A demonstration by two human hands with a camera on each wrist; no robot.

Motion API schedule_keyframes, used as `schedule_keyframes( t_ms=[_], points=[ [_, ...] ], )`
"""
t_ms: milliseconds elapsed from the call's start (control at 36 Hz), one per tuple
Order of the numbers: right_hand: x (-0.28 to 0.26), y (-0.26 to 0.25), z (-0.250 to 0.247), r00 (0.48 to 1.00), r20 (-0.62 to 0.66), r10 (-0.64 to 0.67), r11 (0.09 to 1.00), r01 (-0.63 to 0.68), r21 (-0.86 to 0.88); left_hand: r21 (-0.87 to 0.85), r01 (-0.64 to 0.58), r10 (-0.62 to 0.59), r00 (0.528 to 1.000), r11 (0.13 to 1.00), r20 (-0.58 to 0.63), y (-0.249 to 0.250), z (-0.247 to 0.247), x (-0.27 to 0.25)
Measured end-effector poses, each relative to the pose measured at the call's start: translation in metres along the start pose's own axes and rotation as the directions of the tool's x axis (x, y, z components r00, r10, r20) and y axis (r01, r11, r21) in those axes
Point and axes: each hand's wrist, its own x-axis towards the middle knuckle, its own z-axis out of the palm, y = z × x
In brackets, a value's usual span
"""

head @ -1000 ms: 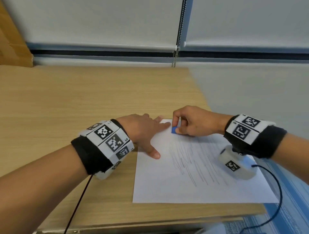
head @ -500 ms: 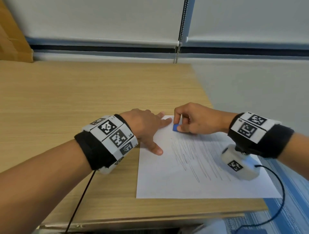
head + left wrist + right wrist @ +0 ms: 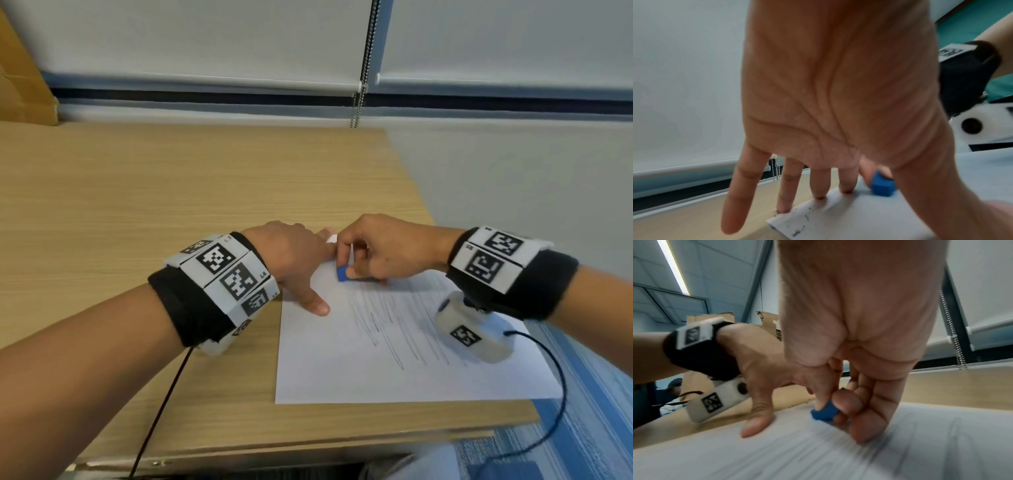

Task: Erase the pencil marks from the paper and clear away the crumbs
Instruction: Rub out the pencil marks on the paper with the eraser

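Running under everything is a pale wooden desk, backed by white roller blinds with a bead chain hanging between them; cardboard boxes stand off to the left, and blue striped flooring shows past the desk's right edge. On the left, the left hand lies flat with fingers spread and straight, its fingertips pressing the far left corner of the white paper and its thumb resting on the sheet's left margin. Dark eraser crumbs speckle that corner just below the fingertips. Immediately right of the left index finger, the right hand pinches a small blue eraser between thumb and forefinger, its lower face seemingly touching the sheet, though blur makes contact hard to confirm. Below and right of the pinch, slanting pencil marks cover the middle of the paper.
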Motion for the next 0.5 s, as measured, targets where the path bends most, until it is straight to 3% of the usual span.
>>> schedule_keyframes(
  t_ms=[139, 278, 417, 500],
  points=[
    [0.000, 0.002, 0.005, 0.991, -0.137, 0.005, 1.000, -0.002, 0.021, 0.013, -0.021, 0.021, 1.000, 1.000, 0.003, -0.002, 0.001, -0.002],
    [-0.013, 0.001, 0.005, 0.998, 0.020, -0.061, 0.997, 0.060, 0.052, 0.035, -0.038, 0.039, 0.999, 0.999, -0.010, -0.004, 0.002, -0.002],
    [0.001, 0.007, -0.006, 0.994, -0.110, 0.015, 0.999, -0.012, 0.030, 0.024, -0.037, 0.036, 0.999, 0.999, 0.003, -0.004, 0.003, 0.000],
    [-0.009, 0.005, -0.003, 1.000, -0.007, 0.007, 0.998, -0.007, 0.061, 0.025, -0.040, 0.040, 0.999, 0.999, -0.001, -0.006, 0.004, 0.001]
  ],
)
